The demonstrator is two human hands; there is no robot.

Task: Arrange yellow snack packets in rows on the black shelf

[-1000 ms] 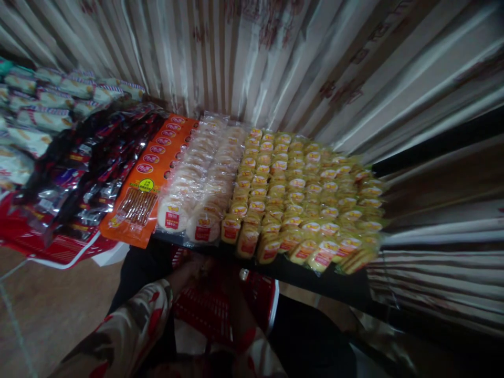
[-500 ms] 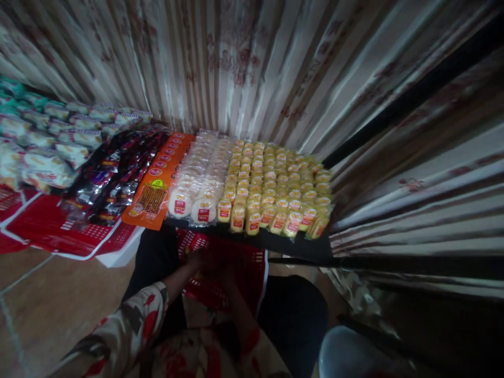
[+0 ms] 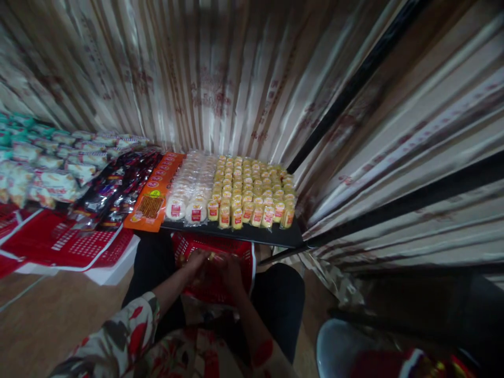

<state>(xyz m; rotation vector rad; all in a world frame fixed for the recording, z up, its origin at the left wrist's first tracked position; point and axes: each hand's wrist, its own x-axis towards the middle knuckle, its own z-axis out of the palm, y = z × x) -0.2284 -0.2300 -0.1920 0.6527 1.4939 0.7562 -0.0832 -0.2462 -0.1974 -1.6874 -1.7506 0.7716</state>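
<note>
My left hand point(image 3: 197, 262) and my right hand point(image 3: 230, 266) are close together over a red plastic basket point(image 3: 244, 291) between my knees. The fingers of both are curled in, in dim light. A small yellowish item point(image 3: 213, 256) shows between them, too blurred to name. Just beyond the hands, on the black shelf, stand rows of small yellow wrapped snacks point(image 3: 252, 194). To their left lie round white packaged crackers point(image 3: 197, 210) and a flat orange packet point(image 3: 151, 202) with brown sticks pictured on it.
Dark shiny packets point(image 3: 112, 191) and white-and-green packages point(image 3: 55, 184) fill the left side. Below them is another red basket point(image 3: 79, 244). A patterned curtain point(image 3: 220, 79) hangs behind, crossed by black bars point(image 3: 354, 89). A pale round stool point(image 3: 334, 346) stands lower right.
The view has shifted, so the shelf's right end sits further left and more of the stool shows. My hands have risen slightly in the basket, and the yellowish item shows between them.
</note>
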